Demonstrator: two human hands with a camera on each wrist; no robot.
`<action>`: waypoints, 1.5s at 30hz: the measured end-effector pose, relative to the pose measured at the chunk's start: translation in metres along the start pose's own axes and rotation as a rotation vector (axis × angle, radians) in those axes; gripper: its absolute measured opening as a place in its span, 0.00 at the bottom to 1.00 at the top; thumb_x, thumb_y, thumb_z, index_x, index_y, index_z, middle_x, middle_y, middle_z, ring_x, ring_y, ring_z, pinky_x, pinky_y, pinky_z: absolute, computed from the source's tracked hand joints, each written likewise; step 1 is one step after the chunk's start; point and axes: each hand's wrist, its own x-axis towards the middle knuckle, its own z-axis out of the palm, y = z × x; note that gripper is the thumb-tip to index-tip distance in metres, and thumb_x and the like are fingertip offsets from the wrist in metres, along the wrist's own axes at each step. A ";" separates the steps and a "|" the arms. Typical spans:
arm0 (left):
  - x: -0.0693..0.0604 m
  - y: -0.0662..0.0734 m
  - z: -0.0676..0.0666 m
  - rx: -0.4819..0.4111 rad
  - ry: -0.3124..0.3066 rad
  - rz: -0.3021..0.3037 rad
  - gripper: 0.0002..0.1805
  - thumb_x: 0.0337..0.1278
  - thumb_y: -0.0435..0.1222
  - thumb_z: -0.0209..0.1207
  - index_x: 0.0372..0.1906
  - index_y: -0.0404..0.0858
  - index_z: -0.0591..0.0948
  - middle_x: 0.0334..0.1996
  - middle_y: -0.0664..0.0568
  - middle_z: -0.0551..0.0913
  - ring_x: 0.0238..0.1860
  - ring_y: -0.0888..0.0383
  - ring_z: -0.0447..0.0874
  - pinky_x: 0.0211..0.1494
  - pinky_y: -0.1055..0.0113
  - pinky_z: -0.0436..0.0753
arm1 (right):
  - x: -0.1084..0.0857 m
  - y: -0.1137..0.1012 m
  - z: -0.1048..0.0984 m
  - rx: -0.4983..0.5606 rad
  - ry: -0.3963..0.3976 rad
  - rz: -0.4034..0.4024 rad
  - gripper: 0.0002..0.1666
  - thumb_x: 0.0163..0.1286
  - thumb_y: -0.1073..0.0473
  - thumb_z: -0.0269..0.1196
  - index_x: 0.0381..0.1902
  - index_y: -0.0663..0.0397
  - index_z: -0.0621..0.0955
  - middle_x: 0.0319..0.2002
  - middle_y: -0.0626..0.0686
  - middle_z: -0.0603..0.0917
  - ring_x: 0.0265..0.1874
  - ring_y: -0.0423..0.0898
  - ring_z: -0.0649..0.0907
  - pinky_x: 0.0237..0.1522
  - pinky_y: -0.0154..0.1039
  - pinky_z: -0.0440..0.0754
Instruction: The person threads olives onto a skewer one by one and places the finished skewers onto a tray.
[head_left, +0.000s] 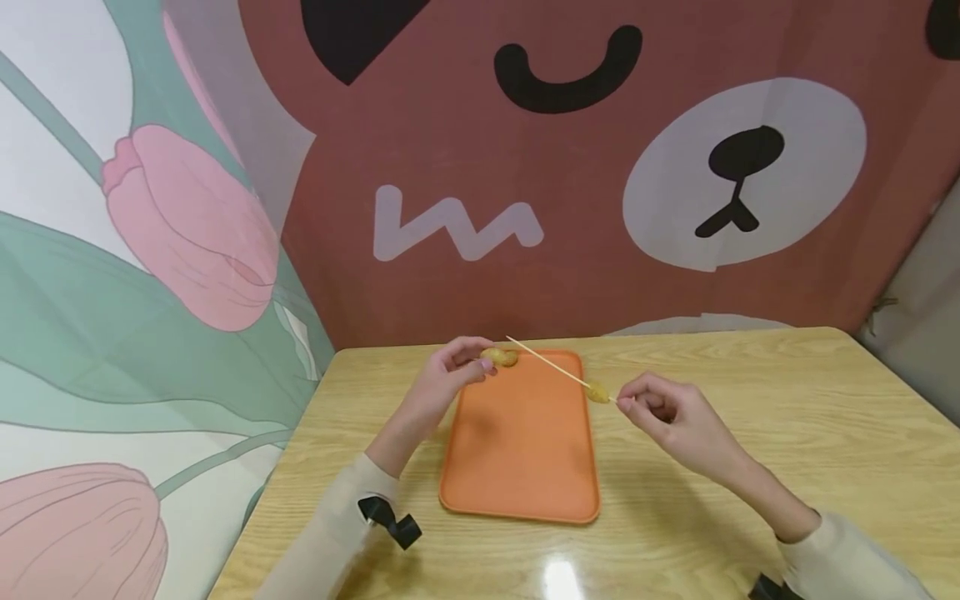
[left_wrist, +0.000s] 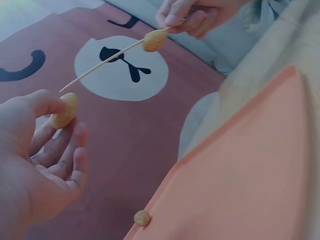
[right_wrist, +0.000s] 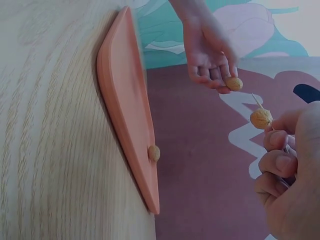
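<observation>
Grip on the left (head_left: pixel 442 379) pinches one nugget (left_wrist: pixel 67 112). Grip on the right (head_left: pixel 681 421) pinches a skewer (left_wrist: pixel 102 66) bearing another nugget (left_wrist: pixel 155 41); an orange tray (head_left: pixel 521 450) lies between them.

Table (head_left: pixel 787 392): I see pale wood grain, far corners rounded | Orange tray (head_left: pixel 517 458): flat on it, lengthwise, far end close to table's far edge, nearer left edge than right

I see a wood-grain table (head_left: pixel 795 433) with a bright reflection (head_left: pixel 561 579) on its near side. A brown bear picture (head_left: pixel 450 292) covers the far wall (head_left: pixel 585 292); pink tulips (head_left: pixel 191 229) decorate the left wall (head_left: pixel 60 283).
</observation>
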 end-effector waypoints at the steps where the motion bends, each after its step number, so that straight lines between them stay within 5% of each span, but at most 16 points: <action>1: 0.000 0.000 -0.001 -0.012 0.010 -0.009 0.19 0.70 0.38 0.64 0.61 0.38 0.80 0.50 0.41 0.82 0.53 0.37 0.80 0.58 0.56 0.80 | 0.000 -0.001 0.000 0.001 -0.006 -0.003 0.13 0.72 0.72 0.63 0.43 0.47 0.83 0.17 0.42 0.68 0.12 0.39 0.63 0.13 0.38 0.63; 8: 0.002 0.003 -0.003 -0.074 0.032 -0.028 0.22 0.73 0.48 0.60 0.64 0.44 0.78 0.52 0.43 0.80 0.47 0.47 0.82 0.52 0.60 0.79 | -0.002 -0.006 0.001 0.007 -0.053 -0.014 0.14 0.72 0.72 0.64 0.43 0.46 0.83 0.18 0.41 0.71 0.13 0.38 0.65 0.15 0.35 0.66; 19: 0.002 0.001 -0.001 -0.070 0.038 -0.020 0.30 0.74 0.51 0.56 0.63 0.29 0.77 0.44 0.38 0.80 0.45 0.51 0.80 0.48 0.65 0.79 | -0.001 -0.010 0.002 0.011 -0.069 -0.047 0.15 0.72 0.73 0.63 0.43 0.45 0.83 0.18 0.40 0.71 0.13 0.37 0.65 0.15 0.35 0.66; 28: 0.001 0.001 -0.001 -0.083 0.061 -0.015 0.22 0.73 0.52 0.57 0.44 0.35 0.82 0.33 0.48 0.81 0.39 0.54 0.80 0.47 0.64 0.80 | -0.001 -0.009 0.003 0.023 -0.096 -0.088 0.17 0.70 0.76 0.63 0.43 0.46 0.83 0.18 0.39 0.71 0.13 0.36 0.64 0.14 0.35 0.65; 34: 0.001 0.002 -0.001 -0.063 0.056 -0.011 0.25 0.72 0.55 0.56 0.33 0.37 0.79 0.24 0.50 0.75 0.35 0.52 0.79 0.53 0.54 0.79 | -0.001 -0.006 0.004 0.019 -0.091 -0.110 0.20 0.68 0.79 0.63 0.43 0.47 0.82 0.17 0.40 0.71 0.13 0.35 0.64 0.13 0.34 0.64; 40: 0.000 0.003 -0.001 -0.070 0.098 -0.035 0.31 0.71 0.58 0.55 0.21 0.38 0.70 0.19 0.51 0.70 0.32 0.52 0.79 0.50 0.59 0.78 | -0.001 -0.005 0.005 0.015 -0.107 -0.143 0.22 0.66 0.81 0.62 0.44 0.47 0.82 0.17 0.40 0.70 0.14 0.34 0.63 0.13 0.34 0.63; 45: 0.000 0.004 -0.001 -0.059 0.108 -0.035 0.31 0.70 0.59 0.57 0.21 0.38 0.70 0.19 0.51 0.70 0.32 0.53 0.79 0.49 0.59 0.78 | -0.002 -0.004 0.005 0.017 -0.119 -0.141 0.21 0.67 0.80 0.63 0.44 0.47 0.82 0.17 0.40 0.70 0.14 0.33 0.63 0.13 0.34 0.64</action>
